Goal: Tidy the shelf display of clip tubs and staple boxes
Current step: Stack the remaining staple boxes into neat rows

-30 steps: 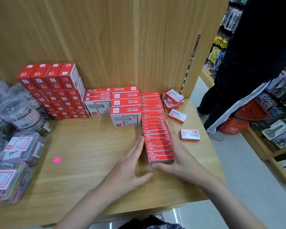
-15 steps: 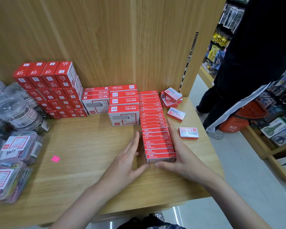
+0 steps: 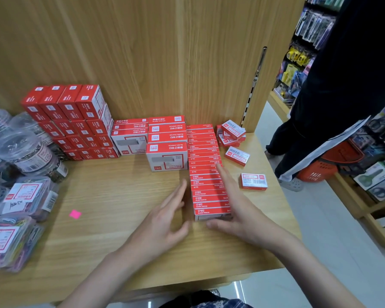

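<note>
- A long row of small flat red cardboard staple boxes (image 3: 206,172) runs from the wooden back panel (image 3: 165,52) toward the front edge of the light wooden shelf (image 3: 120,218), packed face to face; I judge it is being squared into one straight file.
- The right hand (image 3: 236,210) lies flat along the row's right side, fingers straight and pressed against the boxes, thumb at the front corner: a guide rather than a grasp.
- The left hand (image 3: 165,221) sits just beside the row's left side, fingers extended and relaxed, gripping nothing; whether it touches the boxes I cannot tell.
- Both forearms reach in from the near edge, palms facing each other across the row.
- Three loose red-and-white staple boxes, one nearest (image 3: 253,180), lie apart to the right, probably waiting to join.
- Larger red-and-white staple cartons (image 3: 166,156) stand against the row's left.
- Clear plastic clip tubs (image 3: 20,196) crowd the shelf's left end.
</note>
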